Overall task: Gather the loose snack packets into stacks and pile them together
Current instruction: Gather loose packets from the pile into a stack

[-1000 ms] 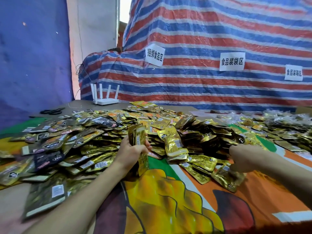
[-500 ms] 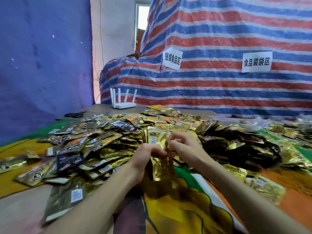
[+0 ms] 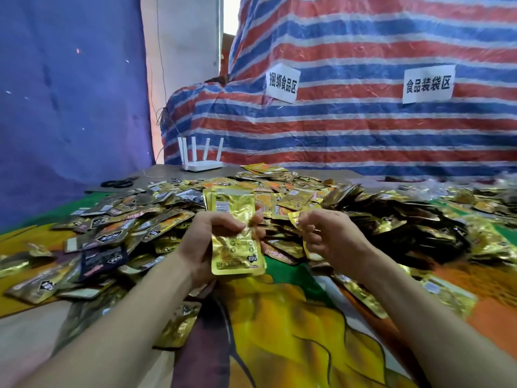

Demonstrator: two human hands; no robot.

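Observation:
My left hand (image 3: 202, 243) grips a stack of gold snack packets (image 3: 237, 247), held upright just above the table. A hand's width to the right, my right hand (image 3: 334, 238) has its fingers curled round a single gold packet (image 3: 293, 217). That packet's edges show at the fingertips and below the palm. Loose gold and dark packets (image 3: 126, 228) lie scattered across the table to the left and behind my hands. A darker heap of packets (image 3: 405, 219) sits to the right.
A colourful printed cloth (image 3: 279, 331) covers the table in front of me. A white router (image 3: 202, 163) and black scissors (image 3: 120, 182) lie at the far left edge. A striped tarpaulin (image 3: 363, 130) with paper labels rises behind the table.
My right hand reached the right heap, came over to the stack in my left hand, and has now drawn back to the right. The left hand has lifted the stack slightly.

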